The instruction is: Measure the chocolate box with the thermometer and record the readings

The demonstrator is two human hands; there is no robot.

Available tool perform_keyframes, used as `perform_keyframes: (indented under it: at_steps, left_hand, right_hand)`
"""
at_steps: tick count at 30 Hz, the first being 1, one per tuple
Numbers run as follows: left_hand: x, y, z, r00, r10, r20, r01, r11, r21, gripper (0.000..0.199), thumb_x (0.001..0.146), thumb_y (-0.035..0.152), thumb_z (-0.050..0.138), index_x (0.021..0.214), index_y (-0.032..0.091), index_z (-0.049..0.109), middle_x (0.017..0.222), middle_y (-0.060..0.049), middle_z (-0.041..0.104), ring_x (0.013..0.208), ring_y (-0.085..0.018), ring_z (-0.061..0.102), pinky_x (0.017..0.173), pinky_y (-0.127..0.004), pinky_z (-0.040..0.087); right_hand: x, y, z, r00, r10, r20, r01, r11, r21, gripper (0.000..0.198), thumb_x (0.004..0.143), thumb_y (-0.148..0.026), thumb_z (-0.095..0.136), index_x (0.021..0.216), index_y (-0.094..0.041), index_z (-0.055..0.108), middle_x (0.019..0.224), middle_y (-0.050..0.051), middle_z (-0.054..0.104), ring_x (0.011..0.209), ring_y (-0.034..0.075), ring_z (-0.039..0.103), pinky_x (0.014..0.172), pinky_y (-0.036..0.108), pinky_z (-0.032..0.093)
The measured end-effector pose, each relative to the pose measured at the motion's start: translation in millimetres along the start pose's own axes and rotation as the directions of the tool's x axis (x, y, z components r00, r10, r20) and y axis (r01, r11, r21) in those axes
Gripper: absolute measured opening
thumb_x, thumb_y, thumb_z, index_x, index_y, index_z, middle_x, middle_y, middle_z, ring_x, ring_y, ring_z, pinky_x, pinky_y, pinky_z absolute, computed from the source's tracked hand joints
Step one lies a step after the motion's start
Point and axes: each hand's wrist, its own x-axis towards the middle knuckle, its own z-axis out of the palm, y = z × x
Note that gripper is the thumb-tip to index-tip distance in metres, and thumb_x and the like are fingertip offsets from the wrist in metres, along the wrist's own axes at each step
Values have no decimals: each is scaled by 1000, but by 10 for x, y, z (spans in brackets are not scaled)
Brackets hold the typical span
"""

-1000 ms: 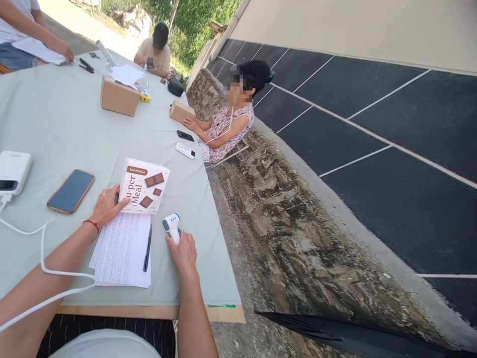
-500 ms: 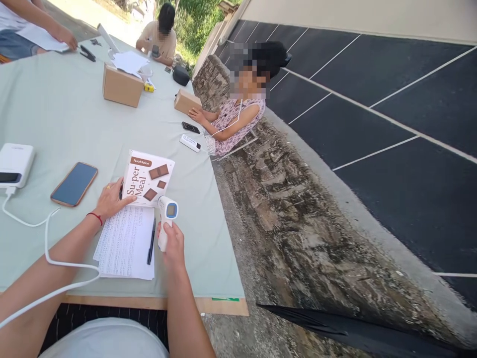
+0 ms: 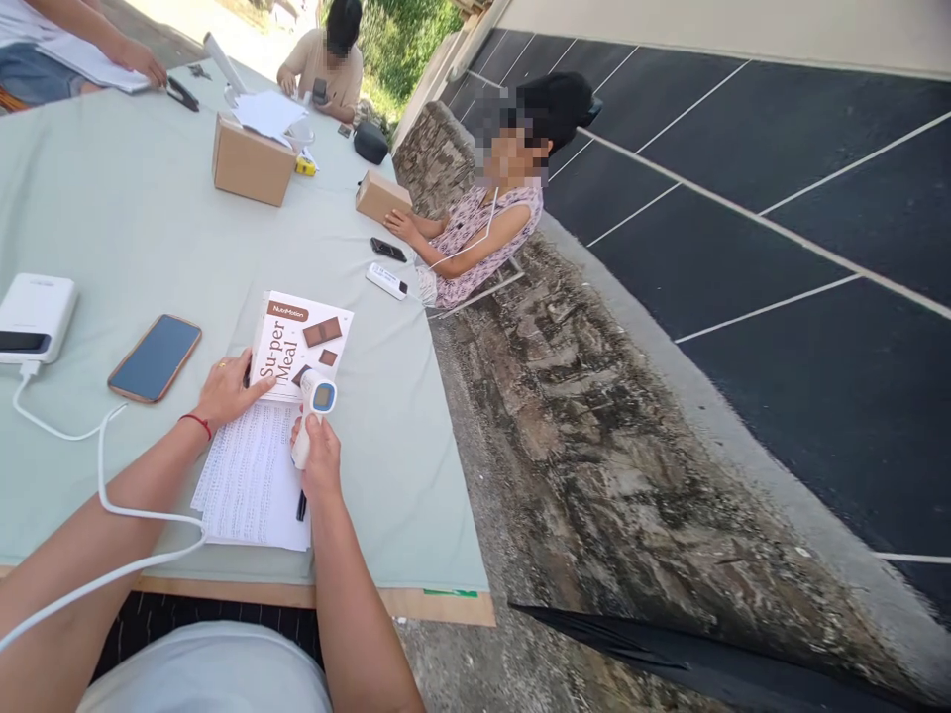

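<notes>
My left hand (image 3: 229,389) grips the lower left edge of a white and brown "Su-per Meal" box (image 3: 327,327), thumb across its front. The other fingers are partly hidden at its side. In my right hand (image 3: 321,458) is a white infrared thermometer (image 3: 307,401) with a small blue-rimmed screen facing me. Its top overlaps the box's lower right corner in view; whether they touch I cannot tell. Beneath both hands lie printed sheets of paper (image 3: 249,485). A black pen (image 3: 301,506) rests on them, mostly covered by my right hand.
A phone (image 3: 155,358) and a white power bank (image 3: 37,317) with a cable lie to the left. Farther off stand a cardboard box (image 3: 253,163) topped with papers and a smaller carton (image 3: 382,195) held by a seated person. Two more people sit around the cloth-covered table (image 3: 134,218).
My right hand has brought the thermometer left and up, so it now covers the box's lower right corner and most of the pen. My left hand keeps its hold. The view shifted slightly.
</notes>
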Motion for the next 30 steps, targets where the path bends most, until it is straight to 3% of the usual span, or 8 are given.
perform_keyframes:
  at_steps: [16,22,30]
  left_hand:
    - [9,-12,-7,1000,11,-1,-11,1000,17,61,97,75,45,126,23,58,114,-14,75,118,-42,67,109,-60,49]
    - [20,-31,-3,1000,-28,13,27,999,26,80,78,84,69,129,23,58,111,-13,74,117,-44,67,107,-59,51]
    - [12,-22,-14,999,-49,6,49,999,22,82,79,82,69,136,23,57,118,-16,74,123,-46,64,106,-61,51]
  right_hand:
    - [-3,-31,-6,1000,4,3,-4,1000,-9,54,76,-75,75,87,-24,60,66,-6,52,59,13,44,54,26,38]
    - [-41,-79,29,999,45,28,-45,999,4,53,68,-68,81,90,-23,62,76,-2,63,68,14,56,64,28,48]
    - [-357,-266,-244,993,22,-117,-22,1000,3,52,66,-58,89,95,-21,68,83,0,70,76,16,61,72,29,50]
